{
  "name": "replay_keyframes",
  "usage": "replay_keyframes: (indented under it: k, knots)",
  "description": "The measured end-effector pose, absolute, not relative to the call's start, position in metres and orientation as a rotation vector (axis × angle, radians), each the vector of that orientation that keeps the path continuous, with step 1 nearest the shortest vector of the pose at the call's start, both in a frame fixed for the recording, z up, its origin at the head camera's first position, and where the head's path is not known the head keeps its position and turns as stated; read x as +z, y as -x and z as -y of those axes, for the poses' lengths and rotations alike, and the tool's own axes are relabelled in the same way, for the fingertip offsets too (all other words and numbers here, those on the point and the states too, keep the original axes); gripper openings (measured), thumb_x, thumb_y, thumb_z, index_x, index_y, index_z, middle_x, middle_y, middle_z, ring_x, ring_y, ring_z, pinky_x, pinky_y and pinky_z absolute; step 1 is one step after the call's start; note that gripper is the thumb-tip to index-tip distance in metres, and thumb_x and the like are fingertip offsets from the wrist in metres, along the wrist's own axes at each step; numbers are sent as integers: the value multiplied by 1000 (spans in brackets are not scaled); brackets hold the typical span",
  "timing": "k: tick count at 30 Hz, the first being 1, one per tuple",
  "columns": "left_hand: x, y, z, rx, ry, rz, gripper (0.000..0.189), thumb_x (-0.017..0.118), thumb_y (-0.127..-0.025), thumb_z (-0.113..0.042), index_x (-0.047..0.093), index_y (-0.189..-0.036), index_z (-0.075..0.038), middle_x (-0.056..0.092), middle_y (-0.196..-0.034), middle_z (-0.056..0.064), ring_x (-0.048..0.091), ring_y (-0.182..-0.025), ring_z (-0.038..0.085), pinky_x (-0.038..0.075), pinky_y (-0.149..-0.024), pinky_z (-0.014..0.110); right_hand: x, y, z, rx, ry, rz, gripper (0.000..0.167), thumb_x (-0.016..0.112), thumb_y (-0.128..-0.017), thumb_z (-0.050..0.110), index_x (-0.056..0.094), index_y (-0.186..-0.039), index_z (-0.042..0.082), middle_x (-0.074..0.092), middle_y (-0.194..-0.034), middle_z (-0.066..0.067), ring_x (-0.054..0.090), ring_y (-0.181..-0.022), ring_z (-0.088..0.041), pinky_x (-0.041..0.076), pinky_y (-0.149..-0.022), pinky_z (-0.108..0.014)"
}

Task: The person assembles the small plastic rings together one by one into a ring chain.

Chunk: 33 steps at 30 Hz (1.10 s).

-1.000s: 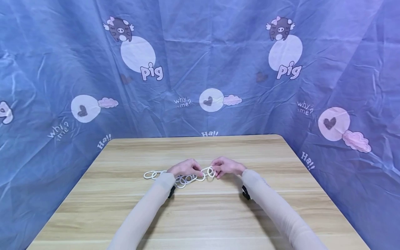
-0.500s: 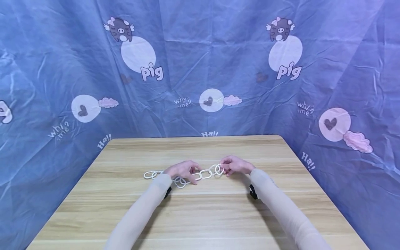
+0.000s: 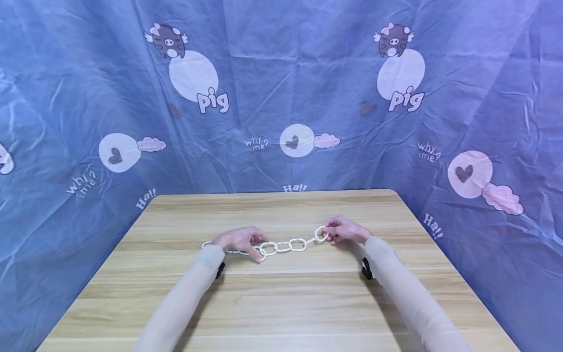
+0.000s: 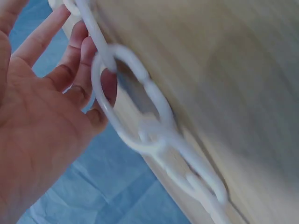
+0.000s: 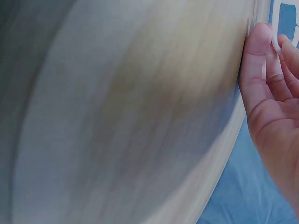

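A white plastic chain [image 3: 297, 244] of oval links stretches across the wooden table between my hands. Its end link is pinched between thumb and fingers of my right hand [image 3: 347, 230], raised a little at the right; the right wrist view shows only a bit of that link beside the fingertips [image 5: 259, 37]. My left hand [image 3: 241, 242] lies over the chain's left part, thumb and fingers apart. Up close in the left wrist view, the links [image 4: 105, 107] run past the loosely spread fingers of this hand. Some links are hidden beneath the left hand, and the far left link pokes out beyond it.
The table [image 3: 281, 303] has light wood grain and a far edge against a blue printed curtain [image 3: 246, 98]. More curtain hangs at both sides. Dark bands [image 3: 367, 269] sit at both wrists, under pale sleeves [image 3: 180, 293].
My right hand has moved right with the end link, drawing the bunched chain out into a line. My left hand has slid left along it, its thumb and fingers spreading from the links.
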State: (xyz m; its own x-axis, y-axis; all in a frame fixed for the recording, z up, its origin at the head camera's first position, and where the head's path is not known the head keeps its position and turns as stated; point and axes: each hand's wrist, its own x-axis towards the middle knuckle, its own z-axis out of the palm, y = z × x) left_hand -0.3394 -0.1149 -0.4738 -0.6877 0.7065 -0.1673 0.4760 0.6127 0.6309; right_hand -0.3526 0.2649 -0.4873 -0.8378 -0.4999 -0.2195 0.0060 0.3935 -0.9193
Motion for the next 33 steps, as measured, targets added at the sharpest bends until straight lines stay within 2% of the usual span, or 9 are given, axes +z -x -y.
replay_keyframes:
  k: [5,9,12,15,17,21,28,33]
  knots:
    - [-473,340,136,845,-836,-2429,58,86,-65,-2,65,-118,-6,59,-100,9,52,-92,21,42,-82,31,-489,353,-278,-1435,400,-2245,22,51,-100,8,56,-112,-11,64,-87,-7,58,-72,-15,54,-66,-26]
    - [-472,342,151,851,-779,-2456,58,83,-66,3,65,-120,-6,64,-109,9,54,-99,20,43,-90,33,-490,355,-287,-1447,371,-2277,24,51,-101,9,57,-112,-10,64,-85,-7,58,-71,-14,54,-65,-26]
    - [-472,343,161,870,-795,-2445,57,80,-66,6,64,-120,-3,65,-106,11,55,-95,19,44,-86,29,-491,355,-293,-1494,335,-2275,25,51,-101,10,55,-113,-12,63,-85,-7,58,-72,-13,55,-66,-26]
    - [-473,345,170,891,-847,-2433,52,78,-66,7,65,-116,2,62,-93,15,52,-84,20,42,-74,25,-493,356,-300,-1546,305,-2274,26,49,-102,9,52,-114,-14,61,-86,-7,58,-73,-13,56,-66,-26]
    - [-473,345,176,905,-866,-2439,46,77,-67,8,65,-112,3,60,-88,16,52,-81,22,42,-71,23,-493,355,-303,-1566,296,-2285,26,48,-102,8,50,-114,-15,61,-87,-7,58,-73,-13,56,-65,-25]
    - [-473,345,187,907,-853,-2486,40,75,-69,9,66,-107,4,61,-88,17,54,-82,23,44,-70,24,-493,352,-308,-1600,268,-2298,27,47,-102,7,49,-115,-17,61,-87,-7,58,-73,-12,56,-64,-25]
    - [-474,349,201,926,-718,-2585,43,75,-72,6,66,-113,2,61,-90,15,54,-83,22,44,-72,27,-495,355,-313,-1631,238,-2281,27,49,-102,8,51,-115,-15,63,-89,-7,61,-75,-11,57,-68,-26]
    - [-476,352,211,942,-674,-2639,39,74,-73,7,66,-111,3,61,-90,16,53,-82,20,43,-73,29,-494,354,-312,-1649,196,-2268,28,50,-101,8,50,-116,-16,61,-88,-7,60,-74,-11,57,-69,-26]
